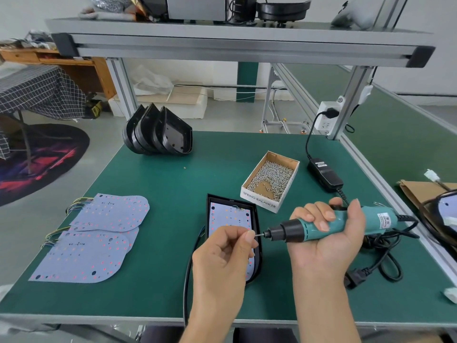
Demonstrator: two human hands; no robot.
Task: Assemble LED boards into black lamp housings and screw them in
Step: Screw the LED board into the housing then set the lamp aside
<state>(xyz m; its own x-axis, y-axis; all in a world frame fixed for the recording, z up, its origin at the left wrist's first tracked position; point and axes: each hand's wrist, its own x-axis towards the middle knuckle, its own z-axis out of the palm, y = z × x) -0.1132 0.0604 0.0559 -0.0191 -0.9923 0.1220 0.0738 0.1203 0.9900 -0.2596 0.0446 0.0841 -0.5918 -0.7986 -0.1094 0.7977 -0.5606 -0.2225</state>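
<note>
Both forearms enter from the lower edge and meet above the green desk point(173, 184). Left hand point(222, 253): knuckles toward the camera, fingers point(249, 235) curled, thumb and forefinger pinched together at the tip of the driver bit; whatever sits between them is too small to make out. Right hand point(329, 233): palm turned up, fingers wrapped round the teal body of the electric screwdriver point(321, 227), which lies nearly level with its black nose pointing left toward the left hand.

Directly beneath the two hands, a black lamp housing point(257, 219) lies flat on the desk with an LED board point(228, 219) seated inside it. Just right of and behind the housing stands an open cardboard box point(259, 201) of screws point(274, 174), marked "SPRING BALANCER". Spare LED boards point(99, 233) lie in overlapping stacks on the left of the desk, wire leads at their left edges. Empty housings point(158, 132) stand nested on edge at the far left corner. A black power adapter point(325, 175) rests at the right, its cable running up to a wall socket point(327, 118) on the frame post.
</note>
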